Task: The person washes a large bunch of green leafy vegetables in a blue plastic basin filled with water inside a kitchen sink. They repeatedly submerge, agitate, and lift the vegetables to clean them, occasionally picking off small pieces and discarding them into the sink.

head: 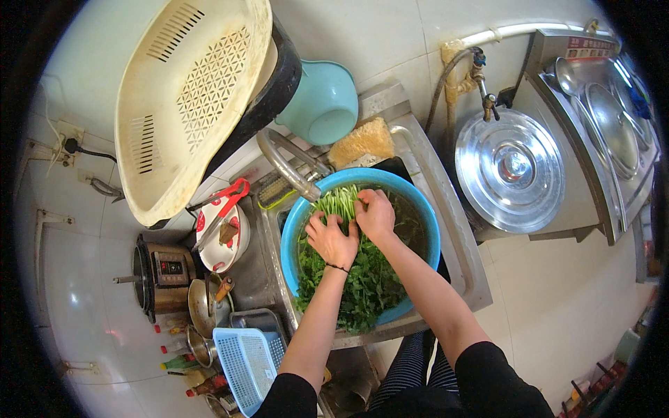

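A round blue plastic basin (433, 219) sits over the metal sink, holding murky water and a mass of leafy green herbs (366, 287). Their pale stems (337, 201) point toward the faucet at the basin's far side. My left hand (334, 240), with a dark cord at the wrist, is closed around the stem bundle from the near left. Against the right side of the same stems, my right hand (375, 211) has its fingers curled; its fingertips are partly hidden, so its hold is unclear. Loose bits of green float in the water to the right.
A curved metal faucet (292, 170) reaches over the basin's far rim. Behind it are a loofah sponge (363, 143) and a teal plastic container (324, 104). Left are a bowl (243, 237) with red-handled tongs and a blue basket (240, 360). A lidded metal pot (509, 170) stands right.
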Demonstrator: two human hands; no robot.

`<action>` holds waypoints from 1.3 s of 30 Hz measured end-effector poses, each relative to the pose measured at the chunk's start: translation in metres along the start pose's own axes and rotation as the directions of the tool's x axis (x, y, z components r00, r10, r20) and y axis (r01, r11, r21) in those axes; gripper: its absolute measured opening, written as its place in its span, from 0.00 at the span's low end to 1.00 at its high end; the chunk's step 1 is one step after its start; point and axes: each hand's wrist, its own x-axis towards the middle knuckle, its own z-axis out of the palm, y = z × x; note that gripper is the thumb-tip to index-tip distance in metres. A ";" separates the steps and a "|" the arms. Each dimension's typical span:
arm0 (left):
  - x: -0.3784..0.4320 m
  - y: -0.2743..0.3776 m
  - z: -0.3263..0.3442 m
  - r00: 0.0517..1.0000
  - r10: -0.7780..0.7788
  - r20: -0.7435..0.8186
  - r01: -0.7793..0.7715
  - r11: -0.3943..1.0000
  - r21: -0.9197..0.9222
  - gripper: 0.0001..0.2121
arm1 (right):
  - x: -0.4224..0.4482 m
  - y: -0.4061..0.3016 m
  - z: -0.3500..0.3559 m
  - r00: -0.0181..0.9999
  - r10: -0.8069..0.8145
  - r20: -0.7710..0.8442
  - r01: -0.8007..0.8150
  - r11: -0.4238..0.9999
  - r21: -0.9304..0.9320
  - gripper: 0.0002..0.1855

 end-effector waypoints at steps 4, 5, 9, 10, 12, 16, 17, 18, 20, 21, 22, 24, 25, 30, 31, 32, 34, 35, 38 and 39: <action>-0.002 -0.003 0.004 0.999 -0.030 0.040 0.031 0.999 -0.035 0.11 | 0.011 -0.006 -0.001 0.998 0.067 0.002 -0.067 0.993 -0.101 0.09; -0.003 -0.004 0.005 1.000 -0.004 -0.002 0.004 1.000 -0.013 0.10 | 0.013 -0.006 0.000 0.997 0.078 0.011 -0.076 0.990 -0.119 0.09; -0.002 -0.010 0.009 0.999 -0.017 0.045 0.021 0.995 -0.098 0.11 | 0.014 -0.012 0.002 0.993 0.104 0.046 -0.095 0.981 -0.168 0.09; -0.002 -0.011 0.010 0.996 -0.028 0.081 0.038 0.991 -0.128 0.11 | 0.015 -0.009 0.004 0.995 0.089 0.034 -0.082 0.982 -0.168 0.09; -0.002 -0.013 0.012 0.992 -0.036 0.119 0.054 0.987 -0.152 0.11 | 0.018 -0.001 0.011 0.998 0.056 0.016 -0.052 0.984 -0.168 0.09; -0.004 -0.016 0.013 0.993 -0.036 0.111 0.053 0.986 -0.158 0.10 | 0.021 0.006 0.010 0.992 0.096 0.085 -0.091 0.994 -0.059 0.10; -0.005 -0.018 0.015 0.993 -0.039 0.110 0.056 0.985 -0.162 0.10 | 0.022 0.007 0.008 0.982 0.138 0.129 -0.137 0.990 -0.012 0.10; -0.005 -0.019 0.016 0.994 -0.031 0.106 0.048 0.986 -0.161 0.10 | 0.023 0.007 0.006 0.969 0.178 0.171 -0.187 0.982 0.034 0.11; -0.006 -0.021 0.019 0.995 -0.014 0.099 0.030 0.987 -0.158 0.10 | 0.026 0.016 0.008 0.974 0.145 0.173 -0.161 0.984 0.081 0.11; -0.007 -0.022 0.021 0.996 -0.009 0.088 0.023 0.986 -0.165 0.09 | 0.026 0.018 0.008 0.976 0.129 0.175 -0.149 0.983 0.106 0.12; -0.008 -0.023 0.022 0.997 -0.003 0.076 0.016 0.985 -0.172 0.09 | 0.026 0.019 0.008 0.975 0.128 0.183 -0.153 0.980 0.125 0.12; -0.009 -0.023 0.025 0.998 0.022 0.055 -0.013 0.988 -0.157 0.09 | 0.026 0.019 0.008 0.972 0.127 0.198 -0.160 0.973 0.164 0.11; -0.010 -0.023 0.026 0.998 0.041 0.046 -0.034 0.990 -0.135 0.09 | 0.026 0.019 0.007 0.969 0.133 0.208 -0.171 0.969 0.178 0.10; -0.010 -0.015 0.023 0.999 0.033 0.035 -0.029 0.992 -0.121 0.09 | 0.023 0.017 0.004 0.984 0.003 0.177 -0.002 1.000 -0.005 0.09; -0.009 -0.016 0.024 0.999 0.031 0.025 -0.028 0.992 -0.124 0.08 | 0.022 0.014 0.003 0.981 -0.011 0.191 0.016 1.000 -0.022 0.10; -0.009 -0.016 0.025 0.999 0.029 0.015 -0.027 0.991 -0.128 0.08 | 0.021 0.012 0.001 0.978 -0.025 0.206 0.034 0.999 -0.038 0.11; -0.009 -0.015 0.026 0.999 0.014 0.044 -0.009 0.994 -0.111 0.07 | 0.021 0.007 -0.004 0.974 -0.048 0.223 0.073 0.992 -0.106 0.13; -0.009 -0.015 0.026 0.998 0.005 0.059 0.001 0.995 -0.101 0.07 | 0.022 0.005 -0.005 0.972 -0.059 0.228 0.096 0.983 -0.155 0.14; -0.009 -0.016 0.027 0.998 0.004 0.056 0.003 0.994 -0.112 0.07 | 0.023 0.001 -0.005 0.963 -0.070 0.261 0.136 0.960 -0.243 0.16; -0.010 -0.017 0.027 0.999 0.009 0.048 -0.004 0.993 -0.114 0.08 | 0.024 -0.001 -0.005 0.959 -0.069 0.275 0.144 0.953 -0.265 0.16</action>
